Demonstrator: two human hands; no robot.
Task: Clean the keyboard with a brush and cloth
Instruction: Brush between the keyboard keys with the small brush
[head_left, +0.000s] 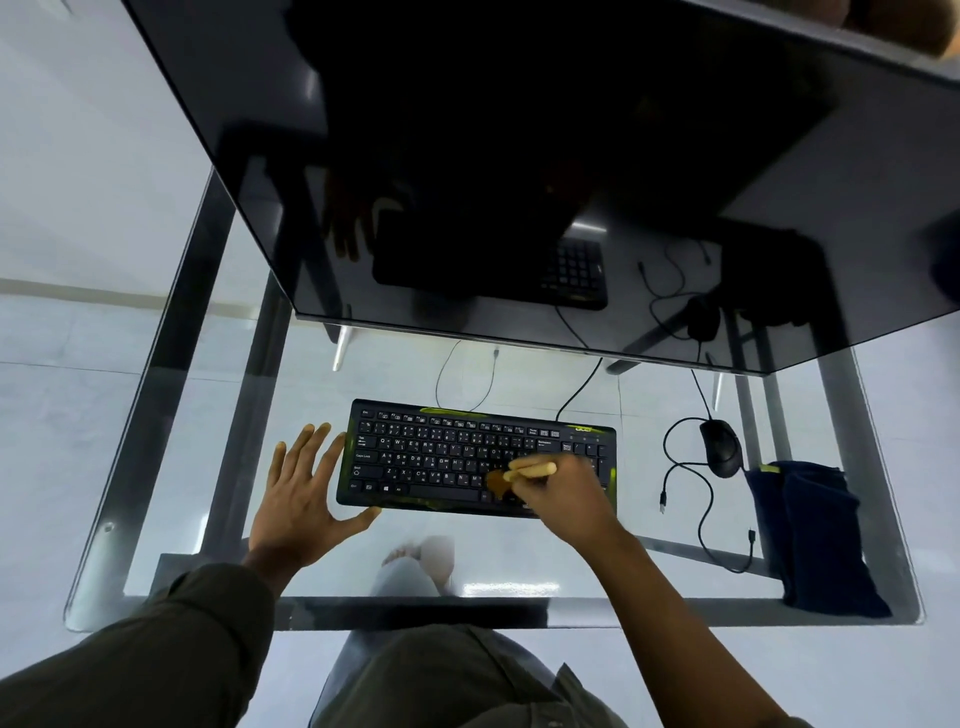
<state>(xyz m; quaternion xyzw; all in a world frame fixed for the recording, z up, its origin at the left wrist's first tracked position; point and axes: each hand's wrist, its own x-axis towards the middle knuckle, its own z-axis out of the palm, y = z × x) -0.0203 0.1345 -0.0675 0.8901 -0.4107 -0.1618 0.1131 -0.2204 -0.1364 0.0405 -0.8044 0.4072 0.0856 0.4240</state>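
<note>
Left hand (306, 493): fingers straight and spread, palm down on the glass table (156, 519) at the keyboard's 9 o'clock, holding nothing; the thumb reaches toward the near left corner, contact unclear.
Right hand (569, 496): fingers curled round the brush handle, over the keyboard's right half, forearm coming in from 5 o'clock.
Brush (527, 473): pale wooden handle pointing to 3 o'clock, brown bristles down on the keys near the bottom row.
Keyboard (457, 457): black with green trim, flat on the glass at table centre, its cable running off toward 12 o'clock.
Hard to make out: the hand and bristles are blurred; keys beneath the right hand are hidden.
Cloth (810, 540): dark blue, folded, at the keyboard's 3 o'clock by the table's right edge.
Mouse (722, 447): black, between keyboard and cloth, cord looped beside it.
Monitor (519, 182): dark screen at 12 o'clock, cut off at the top.
</note>
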